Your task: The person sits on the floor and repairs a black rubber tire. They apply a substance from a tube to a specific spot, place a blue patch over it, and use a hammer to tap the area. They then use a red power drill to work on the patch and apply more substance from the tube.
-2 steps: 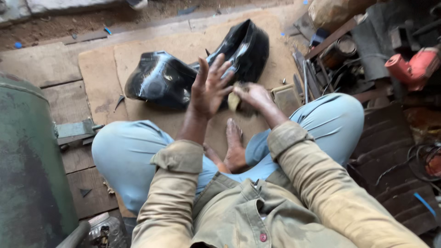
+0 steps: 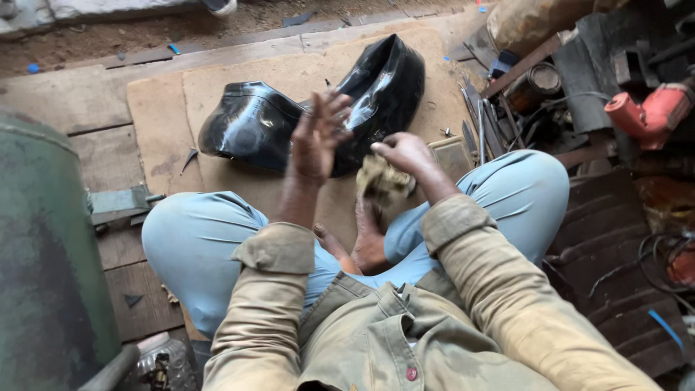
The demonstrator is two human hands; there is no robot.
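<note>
Worn wooden planks (image 2: pixel 65 98) are making up the floor of a cluttered workshop, and a tan sheet of cardboard (image 2: pixel 239 72) is lying over them as a work mat. At the left edge a big green metal drum (image 2: pixel 43 246) is standing, crowding the person's knee. The person is sitting cross-legged on the mat in pale blue trousers and a khaki jacket, bare feet tucked under, so both hands are working just above the lap. A folded black rubber inner tube (image 2: pixel 253 123) is lying on the cardboard just beyond the hands, within easy reach, its glossy surface catching the light. To the right, a red power tool (image 2: pixel 648 112) is resting among scrap wood and cables, and a few thin metal rods (image 2: pixel 478 123) are lying beside the mat. The left hand (image 2: pixel 315 141) is hovering open in front of the tube, fingers spread and blurred, gripping nothing. The right hand (image 2: pixel 405 156) is closing around a small crumpled yellowish rag (image 2: pixel 380 181), fingers curled over the top so the wad is hanging just below the palm, above the feet.
</note>
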